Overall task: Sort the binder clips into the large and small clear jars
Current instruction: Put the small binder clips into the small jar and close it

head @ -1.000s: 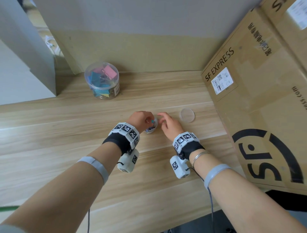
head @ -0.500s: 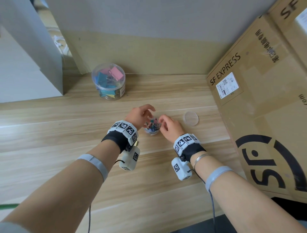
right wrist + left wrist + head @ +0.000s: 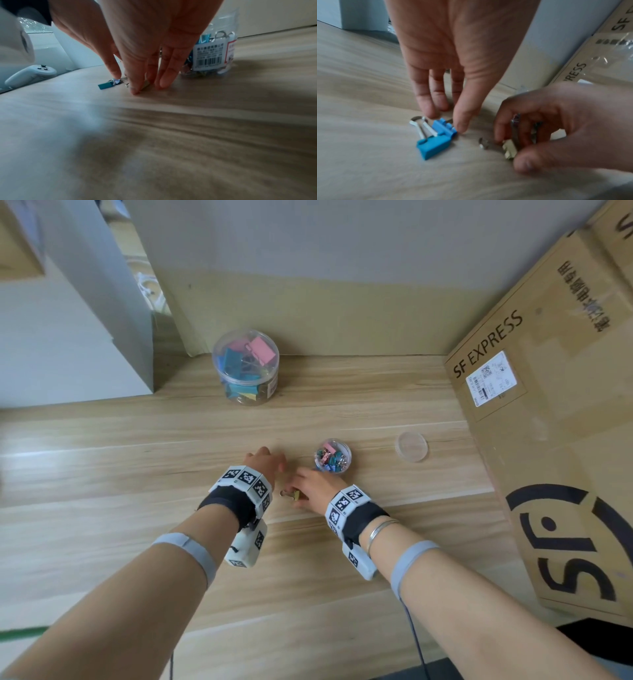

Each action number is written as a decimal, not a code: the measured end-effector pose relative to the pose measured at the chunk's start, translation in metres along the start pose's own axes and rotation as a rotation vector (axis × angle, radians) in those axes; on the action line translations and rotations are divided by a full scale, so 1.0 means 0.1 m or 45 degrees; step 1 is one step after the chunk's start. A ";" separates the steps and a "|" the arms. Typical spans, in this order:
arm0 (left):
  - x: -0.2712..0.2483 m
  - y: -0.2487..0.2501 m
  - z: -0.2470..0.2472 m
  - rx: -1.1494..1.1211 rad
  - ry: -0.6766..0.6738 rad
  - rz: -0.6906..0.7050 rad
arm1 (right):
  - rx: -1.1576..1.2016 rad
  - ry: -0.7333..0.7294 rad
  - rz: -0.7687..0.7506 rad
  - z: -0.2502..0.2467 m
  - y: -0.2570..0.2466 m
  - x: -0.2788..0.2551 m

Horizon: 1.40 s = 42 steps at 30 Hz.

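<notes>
The large clear jar [image 3: 245, 368] with big coloured clips stands at the back. The small clear jar [image 3: 332, 457], open and full of small clips, stands just beyond my hands. My left hand [image 3: 445, 120] points straight down at two blue binder clips [image 3: 435, 142] lying together on the table. Its thumb tip touches them and its fingers are straight. My right hand [image 3: 510, 148] pinches a small pale yellow clip [image 3: 509, 148] between thumb and fingers, low on the table. In the head view that yellow clip [image 3: 291, 494] peeks out beside my right hand [image 3: 301, 491]; the blue clips are hidden under my left hand [image 3: 274, 470].
The small jar's clear lid [image 3: 411, 446] lies to the right of it. A big cardboard box [image 3: 548, 422] walls off the right side. A white panel [image 3: 78, 337] stands at the back left, and a white controller [image 3: 30, 74] lies beyond the blue clips.
Both hands have left the small jar and drawn back toward me, down to loose clips on the table. The right hand has taken hold of the yellow clip.
</notes>
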<state>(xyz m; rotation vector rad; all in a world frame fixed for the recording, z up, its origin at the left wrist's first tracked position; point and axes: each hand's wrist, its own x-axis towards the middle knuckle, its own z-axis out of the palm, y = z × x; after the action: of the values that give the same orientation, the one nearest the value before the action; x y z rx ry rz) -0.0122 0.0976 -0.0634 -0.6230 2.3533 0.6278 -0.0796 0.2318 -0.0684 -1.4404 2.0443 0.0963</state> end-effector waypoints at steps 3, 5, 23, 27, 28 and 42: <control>0.00 0.01 0.01 0.023 0.014 -0.001 | 0.021 0.061 -0.011 0.05 -0.01 0.00; 0.00 0.01 0.00 0.014 -0.071 -0.002 | 0.028 0.085 -0.037 0.03 0.01 -0.03; 0.04 0.70 -0.36 -0.614 0.323 0.393 | 0.363 0.612 0.332 -0.30 0.65 -0.41; 0.10 0.75 -0.27 -0.670 0.377 0.393 | 0.487 0.680 0.427 -0.28 0.70 -0.40; 0.10 0.73 -0.26 -0.702 0.395 0.363 | 0.501 0.659 0.441 -0.28 0.70 -0.39; -0.17 -0.09 -0.02 0.020 -0.094 -0.306 | 0.529 0.567 0.390 -0.29 0.46 -0.13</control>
<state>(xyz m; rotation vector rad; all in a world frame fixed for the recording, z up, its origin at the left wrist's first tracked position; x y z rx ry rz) 0.0037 0.0941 -0.0536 -0.8456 2.1699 0.5144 -0.1299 0.2496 -0.0519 -0.9408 2.4423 -0.5379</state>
